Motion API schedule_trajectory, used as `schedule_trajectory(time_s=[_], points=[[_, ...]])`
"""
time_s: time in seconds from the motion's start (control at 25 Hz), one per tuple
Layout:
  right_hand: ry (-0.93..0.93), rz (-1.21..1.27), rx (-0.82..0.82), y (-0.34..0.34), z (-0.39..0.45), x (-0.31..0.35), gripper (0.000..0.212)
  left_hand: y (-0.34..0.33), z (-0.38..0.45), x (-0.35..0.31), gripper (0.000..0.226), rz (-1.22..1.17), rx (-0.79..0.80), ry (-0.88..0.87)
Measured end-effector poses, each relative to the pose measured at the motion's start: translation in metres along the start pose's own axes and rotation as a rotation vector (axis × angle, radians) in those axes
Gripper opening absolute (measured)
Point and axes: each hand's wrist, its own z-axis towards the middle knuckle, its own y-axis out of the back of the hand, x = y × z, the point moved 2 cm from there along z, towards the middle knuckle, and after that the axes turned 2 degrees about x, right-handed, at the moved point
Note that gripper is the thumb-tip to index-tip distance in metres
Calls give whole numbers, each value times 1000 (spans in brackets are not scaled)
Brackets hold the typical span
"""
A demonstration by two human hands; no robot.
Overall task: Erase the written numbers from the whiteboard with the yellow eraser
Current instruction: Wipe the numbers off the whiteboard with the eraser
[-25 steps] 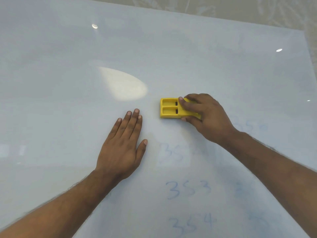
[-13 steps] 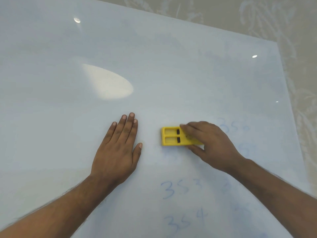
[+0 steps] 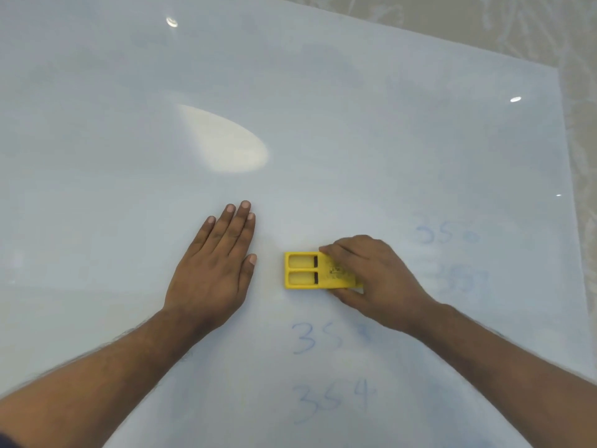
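**Two hands on the board, eraser under the right**

One yellow eraser [image 3: 318,270] lies flat on the whiteboard [image 3: 323,124], near the middle of the view, long axis running left to right. Two recessed windows with dark bars show on its left half; the right half is covered by the right hand [image 3: 371,279]. That hand pinches the eraser across its width, fingers curled over the far edge, thumb against the near edge.

Just below the eraser, faint blue digits read "35" [image 3: 315,339] with a smudged third figure. Lower down, "354" [image 3: 334,400], pale but legible. Right of the hand, "35" and a blurred mark [image 3: 445,236]; under that, a smeared patch [image 3: 462,281], unreadable.

The left hand [image 3: 216,270] rests palm down on the board just beside the eraser's left end, apart from it, fingers straight and held together, thumb out toward the eraser.

Bright oval glare [image 3: 226,143] sits above the left hand. A pale patterned floor [image 3: 578,92] shows beyond the board's far and right edges.
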Motion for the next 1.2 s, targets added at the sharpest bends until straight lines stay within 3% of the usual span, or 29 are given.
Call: schedule_trajectory(time_s=[0.28, 0.52, 0.64, 0.88, 1.2], points=[[-234, 102, -163, -5, 16, -19, 56, -1, -20, -7, 60, -11, 14, 32], [-43, 79, -55, -28, -22, 15, 47, 1, -32, -12, 60, -28, 17, 33], [50, 21, 3, -17, -43, 1, 47, 1, -39, -15, 60, -36, 23, 57], [-227, 49, -190, -17, -18, -7, 52, -3, -50, -23, 61, -43, 38, 101], [55, 52, 30, -31, -78, 29, 44, -3, -70, -31, 62, -49, 51, 86]])
